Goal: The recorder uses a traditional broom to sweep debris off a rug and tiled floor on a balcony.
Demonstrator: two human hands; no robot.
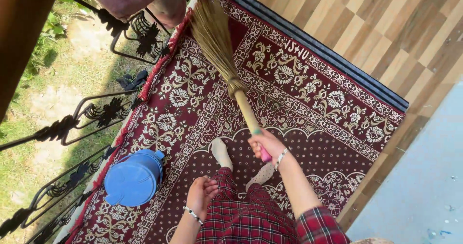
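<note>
A large maroon carpet [289, 109] with cream floral borders covers the floor. On it near the railing [72, 123] sits a blue lidded bucket [134, 177]. A grass broom [219, 46], straw-coloured with a pink handle end, slants across the carpet; the right hand [266, 146] has its fingers wrapped around the handle. The left hand [201, 194] hangs loosely curled, empty, above the plaid trousers [246, 217].

wood-pattern floor [386, 27], iron railing [72, 123], sunlit grass [29, 94]

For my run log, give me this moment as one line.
right hand: grips broom handle | left hand: empty, near leg | broom bristles on red carpet | blue bucket beside railing
</note>
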